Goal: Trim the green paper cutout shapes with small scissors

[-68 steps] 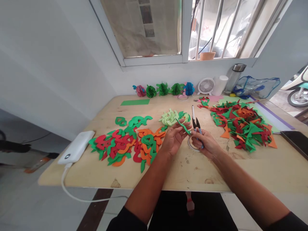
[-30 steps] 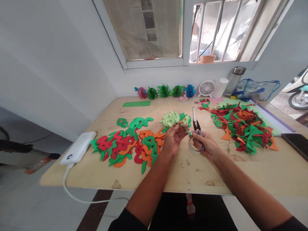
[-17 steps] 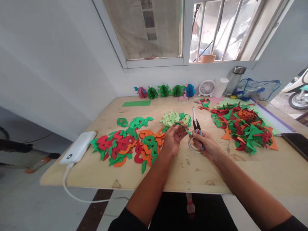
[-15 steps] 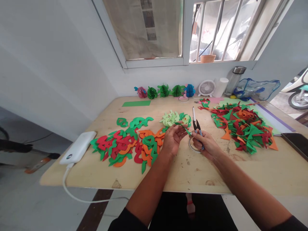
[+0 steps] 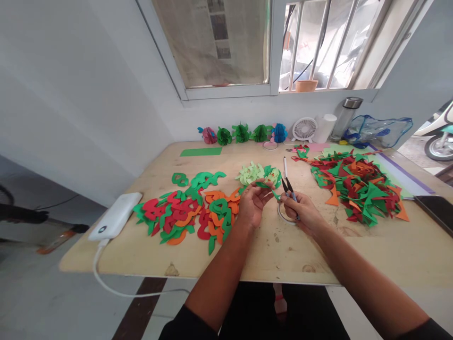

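Observation:
My left hand (image 5: 252, 208) pinches a narrow piece of green paper (image 5: 275, 194), whose free end points toward the right hand. In my right hand (image 5: 301, 209) is a pair of scissors (image 5: 290, 190), its dark blades pointing away from me and slightly parted. The blades stand just right of the green paper; whether they touch it I cannot tell. Behind the left hand lie pale green cut pieces (image 5: 249, 173) and a green and yellow paper bundle (image 5: 273, 176). Left of this hand spreads a pile of red, green and orange paper cut-outs (image 5: 180, 210).
Paper scraps (image 5: 357, 184) are heaped on the right, near a dark phone (image 5: 437, 212). A white power bank (image 5: 116, 217) with a cable sits at the left edge. Paper ornaments (image 5: 242, 133), a small fan (image 5: 305, 129) and a bottle (image 5: 347, 118) line the wall.
The scissors have turned slightly and their blade tips sit a little lower and further left. Both hands stay in nearly the same place, the left still holding the green paper.

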`<state>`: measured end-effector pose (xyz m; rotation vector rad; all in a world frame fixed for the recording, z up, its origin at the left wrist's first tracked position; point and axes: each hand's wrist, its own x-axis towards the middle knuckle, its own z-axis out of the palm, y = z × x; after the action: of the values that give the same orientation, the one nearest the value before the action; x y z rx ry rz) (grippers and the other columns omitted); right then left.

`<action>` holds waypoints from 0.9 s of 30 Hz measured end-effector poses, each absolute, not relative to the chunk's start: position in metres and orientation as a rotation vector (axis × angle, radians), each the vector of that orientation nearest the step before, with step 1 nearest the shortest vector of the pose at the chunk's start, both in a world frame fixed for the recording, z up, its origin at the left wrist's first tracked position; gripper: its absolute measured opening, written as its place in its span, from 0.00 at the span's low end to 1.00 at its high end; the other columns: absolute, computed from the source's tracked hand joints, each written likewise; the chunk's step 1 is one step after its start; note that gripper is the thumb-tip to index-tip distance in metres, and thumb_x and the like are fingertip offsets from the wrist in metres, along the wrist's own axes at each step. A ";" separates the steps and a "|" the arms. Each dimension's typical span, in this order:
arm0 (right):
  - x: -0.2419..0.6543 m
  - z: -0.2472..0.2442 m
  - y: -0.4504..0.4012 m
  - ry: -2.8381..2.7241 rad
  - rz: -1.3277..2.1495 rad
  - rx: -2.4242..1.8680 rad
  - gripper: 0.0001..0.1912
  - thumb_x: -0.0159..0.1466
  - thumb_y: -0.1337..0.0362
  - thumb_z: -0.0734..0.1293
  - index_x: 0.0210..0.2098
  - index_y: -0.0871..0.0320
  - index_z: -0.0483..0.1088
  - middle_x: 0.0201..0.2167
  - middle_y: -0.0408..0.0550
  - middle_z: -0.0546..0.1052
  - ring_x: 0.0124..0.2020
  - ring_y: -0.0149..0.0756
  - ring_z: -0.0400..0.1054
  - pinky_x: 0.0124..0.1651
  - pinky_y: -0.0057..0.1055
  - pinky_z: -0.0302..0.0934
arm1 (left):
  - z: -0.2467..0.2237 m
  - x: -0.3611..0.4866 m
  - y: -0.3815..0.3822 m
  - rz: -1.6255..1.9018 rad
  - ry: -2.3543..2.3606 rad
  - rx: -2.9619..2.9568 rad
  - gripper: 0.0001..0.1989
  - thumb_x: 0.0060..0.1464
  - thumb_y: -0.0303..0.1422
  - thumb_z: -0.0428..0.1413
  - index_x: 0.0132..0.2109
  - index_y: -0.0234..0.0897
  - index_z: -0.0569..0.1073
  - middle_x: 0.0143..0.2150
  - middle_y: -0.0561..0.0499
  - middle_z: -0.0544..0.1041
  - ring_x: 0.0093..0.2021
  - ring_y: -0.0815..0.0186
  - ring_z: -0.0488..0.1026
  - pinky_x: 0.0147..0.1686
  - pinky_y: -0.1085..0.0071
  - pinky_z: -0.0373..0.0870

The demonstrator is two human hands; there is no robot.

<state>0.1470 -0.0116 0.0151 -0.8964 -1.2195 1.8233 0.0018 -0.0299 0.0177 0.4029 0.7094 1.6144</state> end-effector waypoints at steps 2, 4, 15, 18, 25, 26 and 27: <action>0.146 0.015 -0.012 -1.265 1.785 -0.913 0.16 0.52 0.54 0.71 0.27 0.59 0.66 0.12 0.32 0.53 0.13 0.20 0.41 0.17 0.25 0.32 | 0.019 0.001 -0.030 1.623 0.724 0.397 0.11 0.42 0.26 0.52 0.37 0.34 0.71 0.33 0.47 0.79 0.34 0.63 0.76 0.42 0.63 0.68; 0.146 0.014 -0.012 -1.301 1.752 -0.933 0.16 0.51 0.54 0.71 0.27 0.59 0.66 0.12 0.31 0.52 0.13 0.20 0.40 0.17 0.25 0.32 | 0.019 0.000 -0.030 1.628 0.730 0.390 0.11 0.41 0.25 0.52 0.36 0.34 0.71 0.32 0.47 0.79 0.34 0.63 0.76 0.41 0.64 0.68; 0.143 0.020 -0.015 -1.392 1.684 -1.015 0.18 0.49 0.51 0.70 0.28 0.59 0.66 0.12 0.31 0.51 0.13 0.21 0.40 0.17 0.26 0.31 | 0.014 -0.005 -0.027 1.600 0.752 0.371 0.09 0.39 0.27 0.53 0.33 0.34 0.71 0.31 0.47 0.78 0.32 0.64 0.75 0.38 0.66 0.68; 0.143 0.019 -0.014 -1.393 1.686 -1.014 0.18 0.49 0.51 0.70 0.28 0.59 0.66 0.13 0.31 0.51 0.14 0.21 0.40 0.17 0.26 0.31 | 0.012 -0.004 -0.027 1.585 0.767 0.358 0.09 0.41 0.28 0.54 0.34 0.34 0.71 0.32 0.47 0.78 0.33 0.64 0.75 0.38 0.66 0.69; 0.143 0.019 -0.014 -1.379 1.689 -0.972 0.18 0.49 0.52 0.71 0.26 0.59 0.65 0.15 0.32 0.52 0.15 0.20 0.40 0.19 0.26 0.32 | 0.006 0.000 -0.025 1.504 0.709 0.420 0.10 0.42 0.27 0.55 0.36 0.33 0.72 0.32 0.46 0.79 0.35 0.61 0.77 0.41 0.63 0.69; 0.143 0.020 -0.014 -1.375 1.690 -0.974 0.18 0.48 0.52 0.71 0.25 0.59 0.65 0.15 0.32 0.52 0.15 0.20 0.41 0.19 0.26 0.32 | 0.006 0.001 -0.025 1.500 0.701 0.436 0.10 0.42 0.26 0.55 0.36 0.33 0.72 0.32 0.47 0.79 0.34 0.62 0.77 0.41 0.64 0.69; 0.143 0.021 -0.015 -1.373 1.691 -0.976 0.18 0.48 0.52 0.72 0.25 0.59 0.64 0.15 0.33 0.52 0.15 0.20 0.41 0.19 0.26 0.32 | 0.006 0.001 -0.026 1.498 0.693 0.450 0.11 0.41 0.24 0.55 0.37 0.33 0.72 0.32 0.47 0.79 0.34 0.62 0.76 0.40 0.65 0.69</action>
<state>0.1427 -0.0146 0.0212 -0.9756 -1.3732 1.6909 0.0010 -0.0256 0.0062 0.4499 0.6927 1.4977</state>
